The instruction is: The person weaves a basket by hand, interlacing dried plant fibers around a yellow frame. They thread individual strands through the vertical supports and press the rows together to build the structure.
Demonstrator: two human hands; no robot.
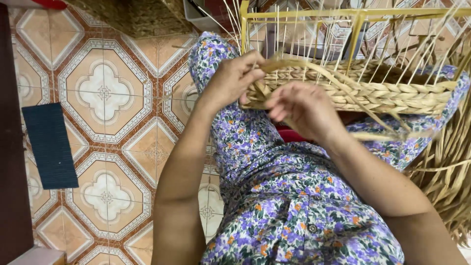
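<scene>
A half-woven straw basket [382,93] rests on my lap, built on a yellow wire frame [360,19] with thin upright reeds. My left hand [230,78] grips the basket's near corner, fingers closed on a flat straw strand [304,66] that arcs over the woven rows. My right hand [299,105] sits just below the woven band, fingers curled against the weave and pinching the strand's lower end. I wear a purple floral dress [294,196].
A pile of loose dried straw [446,167] lies at the right. A dark blue mat [49,145] lies on the patterned tile floor [108,98] at the left. Another woven piece [137,17] sits at the top.
</scene>
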